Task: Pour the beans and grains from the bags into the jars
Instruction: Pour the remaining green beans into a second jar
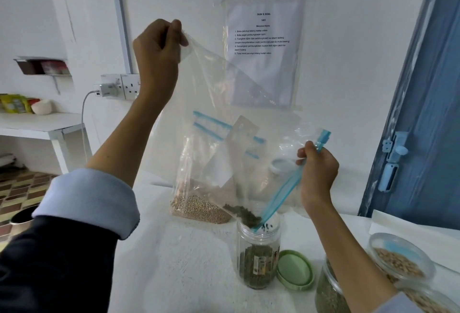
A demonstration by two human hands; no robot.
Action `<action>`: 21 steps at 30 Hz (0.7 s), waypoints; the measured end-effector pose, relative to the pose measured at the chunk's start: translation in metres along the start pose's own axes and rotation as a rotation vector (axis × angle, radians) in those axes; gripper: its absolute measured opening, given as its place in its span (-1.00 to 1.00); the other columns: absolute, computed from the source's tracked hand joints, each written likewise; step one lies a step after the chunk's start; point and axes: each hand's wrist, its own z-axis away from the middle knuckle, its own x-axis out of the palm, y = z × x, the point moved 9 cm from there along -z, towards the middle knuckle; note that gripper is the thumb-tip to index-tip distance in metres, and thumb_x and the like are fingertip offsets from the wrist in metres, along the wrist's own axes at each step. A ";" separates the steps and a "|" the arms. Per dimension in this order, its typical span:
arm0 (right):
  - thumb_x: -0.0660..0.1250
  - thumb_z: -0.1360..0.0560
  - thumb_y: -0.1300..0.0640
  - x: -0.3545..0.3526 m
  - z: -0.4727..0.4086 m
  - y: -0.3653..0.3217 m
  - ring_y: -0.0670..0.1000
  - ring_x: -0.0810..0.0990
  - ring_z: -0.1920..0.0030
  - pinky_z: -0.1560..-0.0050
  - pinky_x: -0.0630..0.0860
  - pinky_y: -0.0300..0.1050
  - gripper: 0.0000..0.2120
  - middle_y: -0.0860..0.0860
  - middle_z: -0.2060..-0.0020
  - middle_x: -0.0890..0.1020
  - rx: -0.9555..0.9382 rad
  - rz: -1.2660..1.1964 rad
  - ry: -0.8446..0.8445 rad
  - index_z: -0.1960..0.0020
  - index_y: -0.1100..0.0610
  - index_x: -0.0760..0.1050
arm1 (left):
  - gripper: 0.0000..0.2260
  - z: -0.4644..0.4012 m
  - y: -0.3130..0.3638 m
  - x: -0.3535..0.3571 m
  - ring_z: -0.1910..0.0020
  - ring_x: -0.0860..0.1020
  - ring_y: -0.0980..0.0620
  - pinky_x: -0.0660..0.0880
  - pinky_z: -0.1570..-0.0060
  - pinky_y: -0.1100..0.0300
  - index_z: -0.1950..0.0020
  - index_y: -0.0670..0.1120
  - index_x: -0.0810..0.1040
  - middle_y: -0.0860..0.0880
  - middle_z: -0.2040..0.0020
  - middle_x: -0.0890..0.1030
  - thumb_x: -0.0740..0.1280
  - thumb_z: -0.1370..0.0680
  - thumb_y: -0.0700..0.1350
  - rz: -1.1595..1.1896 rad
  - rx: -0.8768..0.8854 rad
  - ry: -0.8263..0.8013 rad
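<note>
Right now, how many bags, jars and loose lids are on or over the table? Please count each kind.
Bags: 2, the clear bag held up by the left hand and right hand, and a grain bag standing behind it.
Jars: 4, the open jar being filled, plus three at the right.
Loose lids: 1, the green lid.
Total: 7.

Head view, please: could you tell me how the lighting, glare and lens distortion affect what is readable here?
Head view: soft, even light with faint shadows; the wide lens bows the blue door; mild glare on the clear bag held by the left hand and right hand; the wall sheet's small print is soft; the open jar stays sharp.
</note>
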 end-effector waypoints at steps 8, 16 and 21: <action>0.21 -0.57 0.17 -0.008 -0.003 -0.001 -0.13 0.47 0.40 0.31 0.40 -0.33 -0.79 -0.06 0.37 0.53 -0.017 0.023 0.050 0.19 0.21 0.48 | -0.71 -0.003 0.005 0.001 0.43 0.33 -0.02 0.26 0.33 0.15 0.38 0.09 0.44 0.06 0.48 0.37 0.21 -0.55 -0.02 -0.023 0.003 0.001; 0.20 -0.59 0.15 -0.007 -0.004 0.002 -0.10 0.48 0.36 0.30 0.41 -0.34 -0.78 -0.05 0.35 0.53 -0.004 0.048 0.027 0.16 0.22 0.50 | -0.71 -0.005 0.014 0.012 0.44 0.31 0.03 0.25 0.32 0.14 0.38 0.11 0.42 0.11 0.49 0.35 0.20 -0.56 -0.03 -0.066 0.032 -0.034; 0.19 -0.59 0.16 -0.011 -0.005 0.007 -0.14 0.48 0.41 0.42 0.36 -0.47 -0.78 -0.05 0.36 0.53 0.006 0.036 0.056 0.16 0.23 0.49 | -0.70 -0.004 0.013 0.017 0.42 0.32 -0.02 0.25 0.31 0.15 0.38 0.10 0.42 0.08 0.48 0.36 0.20 -0.57 -0.05 -0.077 0.023 -0.056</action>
